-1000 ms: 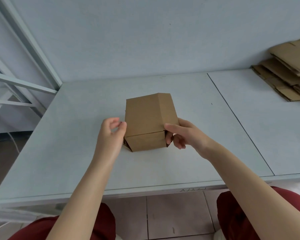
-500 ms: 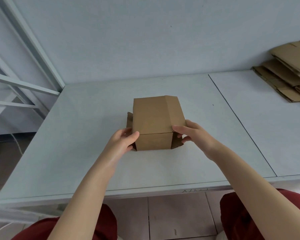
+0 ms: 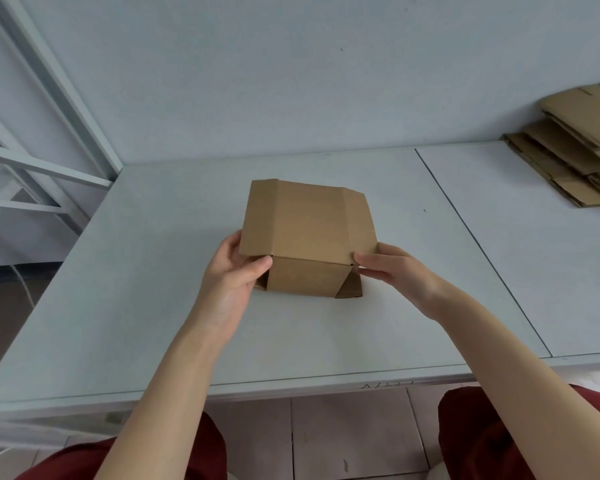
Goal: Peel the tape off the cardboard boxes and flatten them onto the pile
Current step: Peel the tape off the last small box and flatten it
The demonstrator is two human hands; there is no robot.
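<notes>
Cardboard box (image 3: 307, 237), half collapsed mid-table (image 3: 153, 271), is pinched at its near corners by the left hand (image 3: 231, 282) and right hand (image 3: 392, 271), seemingly to squash it flat for the pile (image 3: 575, 157) far right.

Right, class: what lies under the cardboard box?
The cardboard box rests on the white table. Flaps poke out at its near bottom corners. Whatever lies beneath its middle is covered.
</notes>
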